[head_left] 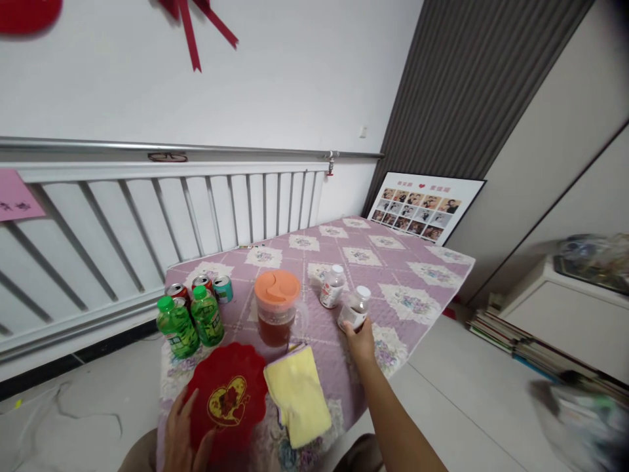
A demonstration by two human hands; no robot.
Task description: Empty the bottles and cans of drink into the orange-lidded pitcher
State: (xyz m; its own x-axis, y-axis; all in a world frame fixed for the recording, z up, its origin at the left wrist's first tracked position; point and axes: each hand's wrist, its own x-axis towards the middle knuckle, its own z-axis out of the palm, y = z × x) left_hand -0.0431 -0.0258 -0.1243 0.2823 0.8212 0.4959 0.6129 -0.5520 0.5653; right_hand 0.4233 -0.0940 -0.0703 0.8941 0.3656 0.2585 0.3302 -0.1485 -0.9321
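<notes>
My right hand [360, 341] is wrapped round the lower part of a clear bottle [354, 308] with a white cap and a pale label. A similar white-capped bottle [332, 287] stands upright just left of it. At the lower left, my left hand [181, 432] lies at the near left edge of a red scalloped plate [246, 373] with a gold heart design, its fingers apart. Between the hands are a folded yellow cloth [299, 396] and, behind it, a clear pitcher [276, 328] with an orange lid and reddish-brown liquid inside.
Two green bottles [208, 318] stand at the table's left side, with several drink cans [223, 289] behind them. A flowered purple cloth [344, 360] covers the table. A white radiator [221, 210] runs along the wall, and a framed photo board [455, 190] leans at the far end.
</notes>
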